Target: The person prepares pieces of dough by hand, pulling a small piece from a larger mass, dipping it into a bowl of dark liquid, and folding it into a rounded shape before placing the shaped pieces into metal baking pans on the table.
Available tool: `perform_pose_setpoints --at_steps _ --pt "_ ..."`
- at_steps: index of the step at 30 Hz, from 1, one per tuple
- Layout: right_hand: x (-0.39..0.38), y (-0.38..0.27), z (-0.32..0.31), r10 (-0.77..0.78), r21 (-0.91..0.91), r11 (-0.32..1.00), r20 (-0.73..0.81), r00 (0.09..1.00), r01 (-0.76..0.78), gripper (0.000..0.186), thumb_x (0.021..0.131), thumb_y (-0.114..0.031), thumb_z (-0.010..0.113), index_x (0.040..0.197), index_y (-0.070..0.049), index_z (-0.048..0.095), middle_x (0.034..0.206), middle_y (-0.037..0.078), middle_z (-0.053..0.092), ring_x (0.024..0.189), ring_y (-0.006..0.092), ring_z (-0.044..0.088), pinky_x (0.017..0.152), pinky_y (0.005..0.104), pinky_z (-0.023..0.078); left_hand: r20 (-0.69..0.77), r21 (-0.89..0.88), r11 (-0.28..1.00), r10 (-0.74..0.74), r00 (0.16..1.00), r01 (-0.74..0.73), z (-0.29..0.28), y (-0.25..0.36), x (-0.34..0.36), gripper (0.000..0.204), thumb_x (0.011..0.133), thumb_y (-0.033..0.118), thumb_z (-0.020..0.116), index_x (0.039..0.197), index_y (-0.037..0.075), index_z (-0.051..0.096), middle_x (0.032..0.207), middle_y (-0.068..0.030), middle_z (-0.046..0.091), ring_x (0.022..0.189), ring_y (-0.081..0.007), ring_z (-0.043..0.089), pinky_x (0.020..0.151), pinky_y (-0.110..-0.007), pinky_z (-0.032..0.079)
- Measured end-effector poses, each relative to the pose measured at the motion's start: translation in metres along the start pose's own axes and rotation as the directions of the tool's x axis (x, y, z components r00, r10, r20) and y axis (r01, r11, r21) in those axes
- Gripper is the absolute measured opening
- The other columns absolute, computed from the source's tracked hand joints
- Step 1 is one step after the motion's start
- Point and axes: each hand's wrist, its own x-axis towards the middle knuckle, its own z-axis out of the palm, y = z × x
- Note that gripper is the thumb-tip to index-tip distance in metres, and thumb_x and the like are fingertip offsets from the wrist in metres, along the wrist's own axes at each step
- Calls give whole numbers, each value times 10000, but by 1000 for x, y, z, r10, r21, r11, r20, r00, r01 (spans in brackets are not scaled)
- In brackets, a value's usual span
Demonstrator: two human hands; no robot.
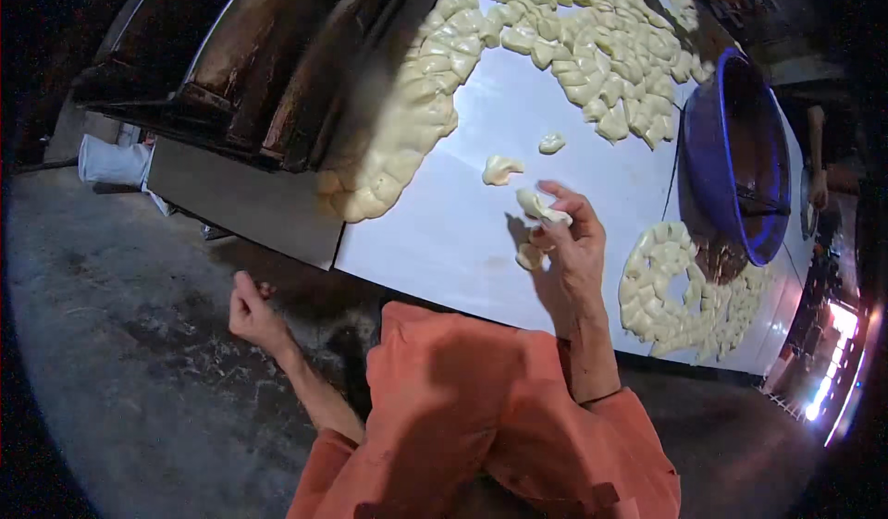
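My right hand is over the white tabletop, its thumb and fingers pinching a pale, dough-like piece. Beneath that hand, partly covered by it, lie more small pale lumps. Just beyond it rest two loose pieces: a curved one and a smaller rounded one. My left hand hangs off the table over the floor, fingers curled in a loose fist with the thumb up. Nothing shows in it.
Many similar glossy pale pieces cover the table's far side, and a band of them runs down the left. Another ring lies at right, beside a large purple basin. Dark wooden frames stand at the upper left.
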Motion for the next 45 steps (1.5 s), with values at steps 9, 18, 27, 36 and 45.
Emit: perform_pose_setpoints --at_steps 9,18,27,36,45 --pt "-4 -15 6 94 142 982 219 971 -128 388 913 -79 670 1261 -40 502 969 81 658 800 127 645 707 272 561 843 -399 910 412 347 -110 149 162 -100 614 772 231 814 1333 103 600 1105 -199 678 867 -244 703 733 -333 546" --pt "-10 -18 -30 85 65 994 94 992 -91 153 855 -3 645 1006 -4 616 927 117 682 751 155 671 689 272 551 991 -126 937 106 78 325 165 150 -94 197 898 144 715 1048 18 739 825 11 693 728 -38 577 646 -214 477" --pt "-10 -4 -32 73 -37 997 270 960 -66 255 880 -47 642 1131 -29 599 1146 87 590 957 111 576 793 247 506 986 148 785 -72 -148 602 171 143 -106 338 982 206 577 1243 -1 635 905 -105 694 812 -162 679 763 -320 574" --pt "-10 -6 -17 -5 -366 928 169 986 68 352 914 -83 634 1250 -6 562 1013 63 601 850 107 579 717 257 501 996 -22 781 -35 79 624 165 121 -120 272 908 190 718 1107 5 726 848 0 696 735 -49 594 596 -197 450" --pt "-2 -5 -21 231 -265 951 270 935 -159 257 890 -195 718 1052 -25 613 927 19 639 808 62 573 683 233 490 952 -142 961 66 298 238 154 131 -118 199 851 60 743 1021 -24 685 882 -74 702 758 -119 659 660 -251 538"
